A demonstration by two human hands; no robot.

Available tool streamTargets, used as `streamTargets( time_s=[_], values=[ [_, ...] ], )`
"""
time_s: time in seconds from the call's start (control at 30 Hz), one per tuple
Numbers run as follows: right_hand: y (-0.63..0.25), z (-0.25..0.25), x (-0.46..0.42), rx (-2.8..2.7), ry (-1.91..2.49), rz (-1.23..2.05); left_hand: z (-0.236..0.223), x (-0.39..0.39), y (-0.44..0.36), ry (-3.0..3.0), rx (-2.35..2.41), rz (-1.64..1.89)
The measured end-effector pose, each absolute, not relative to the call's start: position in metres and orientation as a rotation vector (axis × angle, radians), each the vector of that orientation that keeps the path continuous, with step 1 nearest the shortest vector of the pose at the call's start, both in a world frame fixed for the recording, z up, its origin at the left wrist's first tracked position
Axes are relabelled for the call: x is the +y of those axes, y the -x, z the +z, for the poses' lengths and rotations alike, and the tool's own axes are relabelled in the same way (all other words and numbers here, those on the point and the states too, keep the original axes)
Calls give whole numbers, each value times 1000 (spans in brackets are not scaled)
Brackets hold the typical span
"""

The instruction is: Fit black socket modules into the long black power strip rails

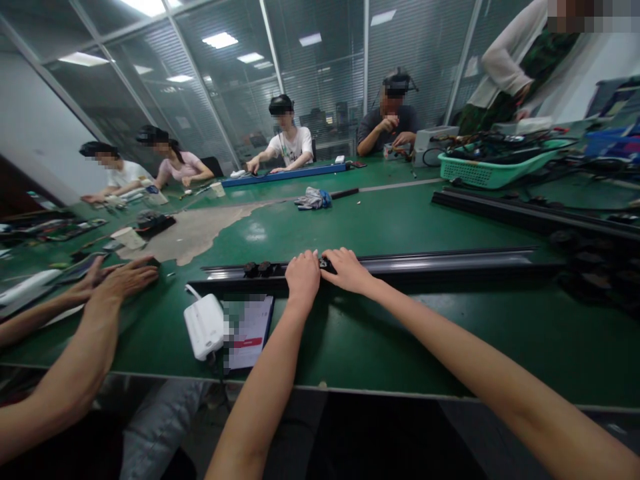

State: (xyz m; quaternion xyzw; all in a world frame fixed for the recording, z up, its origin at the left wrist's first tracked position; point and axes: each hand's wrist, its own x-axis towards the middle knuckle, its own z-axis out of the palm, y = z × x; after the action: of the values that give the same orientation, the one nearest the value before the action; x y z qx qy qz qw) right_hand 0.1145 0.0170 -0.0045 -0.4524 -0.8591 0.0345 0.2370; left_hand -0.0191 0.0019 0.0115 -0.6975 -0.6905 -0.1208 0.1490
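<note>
A long black metal rail (450, 261) lies across the green table (380, 333) in front of me. My left hand (302, 277) rests on the rail with its fingers curled down over the near edge. My right hand (347, 269) sits right beside it, fingers bent and pressed onto a small black part on the rail. Two or three small black round pieces (260, 269) sit on the rail just left of my left hand. What my fingertips pinch is too small to make out.
A white box (204, 325) and a paper (250, 331) lie near the front edge. A co-worker's hands (117, 280) rest at left. More black rails (525, 213), a green basket (493, 170) and grey gloves (313, 198) lie farther back. Several people work around the table.
</note>
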Motion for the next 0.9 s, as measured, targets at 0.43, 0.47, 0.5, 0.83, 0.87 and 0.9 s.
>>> streamTargets(
  time_s=[0.43, 0.47, 0.5, 0.83, 0.87, 0.9],
  values=[
    [-112, -8, 13, -2297, 1342, -16, 12, 3, 18, 1978, -2074, -294],
    [-112, -8, 13, -2299, 1343, -17, 12, 3, 18, 1979, -2075, -292],
    [-112, -8, 13, -2300, 1346, -20, 12, 3, 19, 1979, -2073, -291],
    [-106, -8, 8, -2229, 1437, -61, 12, 2, 20, 2003, -1948, -289],
    [-106, -8, 8, -2216, 1441, -55, 11, 2, 20, 1996, -1956, -290],
    [-105, -8, 8, -2207, 1441, -48, 11, 3, 20, 1987, -1968, -293]
  ],
)
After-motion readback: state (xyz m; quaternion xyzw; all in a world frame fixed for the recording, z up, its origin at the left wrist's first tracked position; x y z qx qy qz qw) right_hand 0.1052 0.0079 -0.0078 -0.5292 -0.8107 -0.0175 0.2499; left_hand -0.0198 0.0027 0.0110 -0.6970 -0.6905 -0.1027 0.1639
